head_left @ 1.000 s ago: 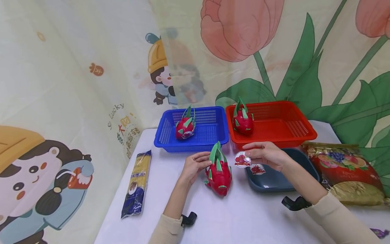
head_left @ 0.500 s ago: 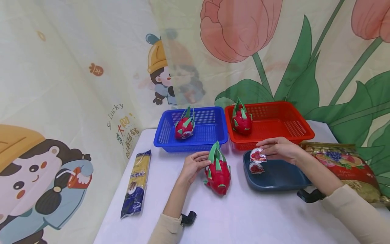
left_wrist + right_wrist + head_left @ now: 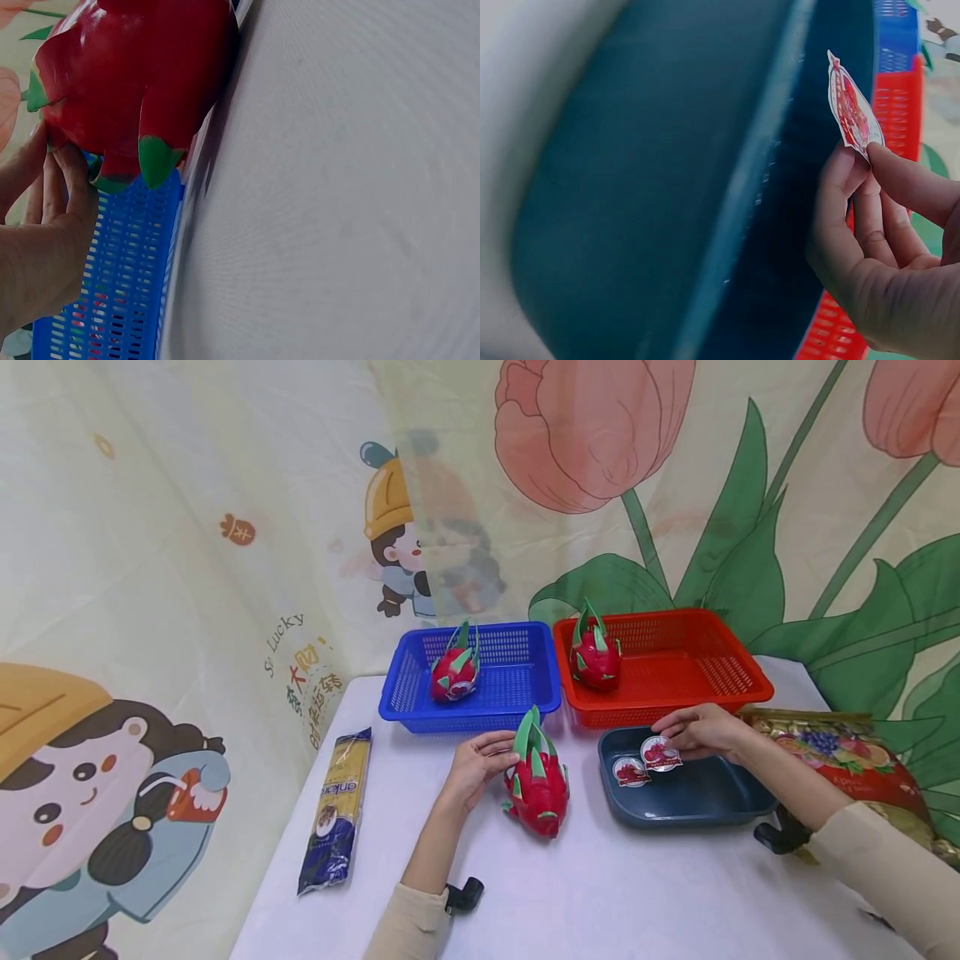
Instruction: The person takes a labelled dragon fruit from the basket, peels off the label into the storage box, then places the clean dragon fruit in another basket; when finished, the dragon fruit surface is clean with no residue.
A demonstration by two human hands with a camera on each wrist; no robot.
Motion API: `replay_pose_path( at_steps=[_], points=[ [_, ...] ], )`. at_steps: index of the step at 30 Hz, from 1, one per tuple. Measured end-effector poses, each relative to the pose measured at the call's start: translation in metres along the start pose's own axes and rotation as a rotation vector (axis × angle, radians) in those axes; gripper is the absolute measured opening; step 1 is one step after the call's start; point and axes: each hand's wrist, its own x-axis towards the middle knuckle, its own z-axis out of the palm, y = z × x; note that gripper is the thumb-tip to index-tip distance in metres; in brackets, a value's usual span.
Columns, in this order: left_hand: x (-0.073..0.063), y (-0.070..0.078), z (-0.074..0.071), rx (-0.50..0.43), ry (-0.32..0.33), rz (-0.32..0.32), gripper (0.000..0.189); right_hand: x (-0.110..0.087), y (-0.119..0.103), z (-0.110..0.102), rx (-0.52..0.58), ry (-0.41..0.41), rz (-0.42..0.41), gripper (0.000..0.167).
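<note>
Currently pinching a round sticker (image 3: 661,753) between the thumb and fingers of the right hand (image 3: 703,733), just above the inside of the dark blue-grey tray (image 3: 697,793). Within the same tray, near its left end, a second sticker (image 3: 631,772), also red and white. Gripping the near dragon fruit (image 3: 542,797) at its left side with the left hand (image 3: 476,770), thumb and fingers closed on its edge; on the white surface (image 3: 585,893), left of the tray and apart from it, green leaves pointing toward the baskets. Behind, side by side, a blue basket (image 3: 517,719) on the left and a red basket (image 3: 675,670) on the right, each with one dragon fruit inside. Low on the blue basket's fruit (image 3: 452,670), another sticker (image 3: 460,691). Far left, a blue-and-yellow packet (image 3: 337,810); right of the tray, partly behind the right forearm, a gold-and-red bag (image 3: 836,756).
</note>
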Motion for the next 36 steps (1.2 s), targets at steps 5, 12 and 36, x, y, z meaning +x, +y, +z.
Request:
replay_pose_path(
  at_steps=[5, 12, 36],
  points=[
    [0.000, 0.000, 0.000, 0.004, 0.001, -0.007, 0.042, 0.005, 0.009, -0.002, -0.029, 0.026, 0.055, 0.035],
    [0.000, 0.001, 0.000, 0.016, 0.003, 0.001, 0.042, 0.004, 0.014, -0.001, -0.054, 0.041, 0.084, 0.030],
    [-0.001, 0.000, 0.001, 0.015, 0.010, -0.006, 0.042, 0.003, 0.038, 0.003, -0.079, 0.111, 0.073, 0.037]
  ],
)
